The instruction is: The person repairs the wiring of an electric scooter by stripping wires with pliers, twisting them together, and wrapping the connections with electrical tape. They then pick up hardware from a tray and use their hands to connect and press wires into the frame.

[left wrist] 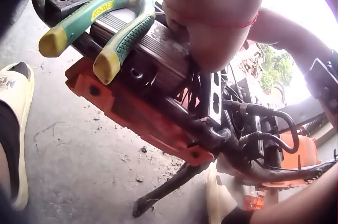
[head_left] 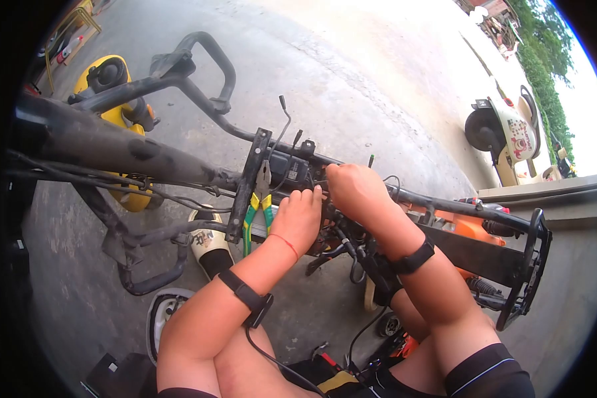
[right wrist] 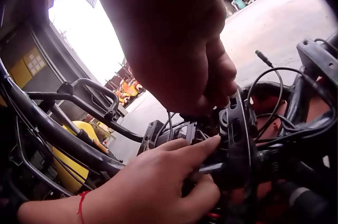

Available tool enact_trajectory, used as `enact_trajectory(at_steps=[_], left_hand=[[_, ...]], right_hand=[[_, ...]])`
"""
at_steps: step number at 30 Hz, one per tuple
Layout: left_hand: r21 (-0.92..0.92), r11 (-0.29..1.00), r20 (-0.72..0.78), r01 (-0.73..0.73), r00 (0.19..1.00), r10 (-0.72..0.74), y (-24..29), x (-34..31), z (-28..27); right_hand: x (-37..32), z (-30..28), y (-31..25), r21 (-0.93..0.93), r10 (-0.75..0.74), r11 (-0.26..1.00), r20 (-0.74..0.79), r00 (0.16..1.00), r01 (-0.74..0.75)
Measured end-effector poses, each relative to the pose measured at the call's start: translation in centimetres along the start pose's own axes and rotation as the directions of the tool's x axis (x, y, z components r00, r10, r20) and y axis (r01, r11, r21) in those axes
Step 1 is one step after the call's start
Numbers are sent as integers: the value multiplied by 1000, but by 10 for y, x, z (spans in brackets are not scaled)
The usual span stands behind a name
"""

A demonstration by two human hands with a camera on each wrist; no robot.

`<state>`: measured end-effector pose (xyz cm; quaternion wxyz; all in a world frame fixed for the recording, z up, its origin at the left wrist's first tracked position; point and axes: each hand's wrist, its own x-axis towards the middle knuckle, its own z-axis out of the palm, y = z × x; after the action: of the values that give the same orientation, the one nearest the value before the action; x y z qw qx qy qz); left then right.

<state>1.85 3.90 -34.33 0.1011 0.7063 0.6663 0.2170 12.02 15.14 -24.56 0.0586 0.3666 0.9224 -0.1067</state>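
Note:
My left hand (head_left: 298,222) reaches into the middle of the black vehicle frame (head_left: 431,202). In the right wrist view its index finger stretches toward a slotted black bracket (right wrist: 240,137), with the thumb lower down. Opposite it, my right hand (head_left: 355,192) has bent fingers at the bracket's top edge; whatever lies between them is hidden. Green and yellow pliers (head_left: 257,205) rest across the frame to the left of my left hand, their handles over a finned metal box (left wrist: 153,44). A black box (head_left: 290,171) with thin wires sits just beyond the left fingertips.
Thick frame tubes (head_left: 126,142) run off to the left, with cables alongside. Orange panels (head_left: 467,229) are under the right end. A yellow part (head_left: 127,192) stands on the concrete floor (head_left: 298,46); a white scooter (head_left: 514,136) is parked at the far right.

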Motion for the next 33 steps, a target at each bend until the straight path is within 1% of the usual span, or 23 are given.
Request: enact_trajectory(at_steps=[6, 8, 12, 16, 18, 20, 24, 26, 27, 29, 30, 31, 32, 33], left_hand=[[21, 1000, -35, -22, 999, 22, -2, -1, -3], [9, 1000, -43, -19, 999, 19, -3, -2, -2], [-2, 999, -74, -34, 997, 34, -4, -2, -1], [-36, 999, -56, -29, 998, 27, -5, -2, -3], [-31, 999, -75, -40, 996, 37, -6, -2, -2], [-37, 999, -74, -38, 997, 35, -6, -2, -2], [-38, 999, -66, -37, 997, 34, -7, -1, 0], [-48, 998, -64, -35, 997, 32, -6, -1, -2], [-60, 998, -61, -34, 998, 30, -6, -1, -3], [-62, 998, -50, -31, 998, 28, -5, -1, -4], [-64, 998, -41, -28, 999, 26, -5, 0, -5], [-64, 998, -44, -27, 999, 24, -5, 1, -7], [-35, 999, 9, -24, 1000, 25, -5, 1, -8], [-6, 1000, 62, -22, 998, 22, -5, 1, -9]], right_hand=[[-2, 5, 1, -10, 5, 1000, -12, 1000, -5], [-2, 7, 2, -31, 15, 999, -48, 999, -17], [-3, 7, 1, -37, 5, 999, -40, 999, -7], [0, 5, -2, -50, -23, 998, -18, 1000, 22], [2, 4, -3, -65, -23, 998, -7, 1000, 22], [6, 4, -2, -118, -97, 988, 1, 995, 96], [11, 10, 1, -163, -134, 978, -9, 991, 131], [13, 8, -4, -216, -42, 974, 107, 993, 64], [13, 10, -5, -215, -42, 974, 108, 993, 64], [12, 14, -6, -137, 44, 990, 56, 997, -36], [11, 16, -8, -138, 44, 990, 56, 997, -36], [11, 18, -11, -125, 72, 990, 18, 997, -69], [11, 18, -13, -109, 100, 989, -20, 995, -101], [12, 17, -14, -110, 97, 989, -20, 995, -98]])
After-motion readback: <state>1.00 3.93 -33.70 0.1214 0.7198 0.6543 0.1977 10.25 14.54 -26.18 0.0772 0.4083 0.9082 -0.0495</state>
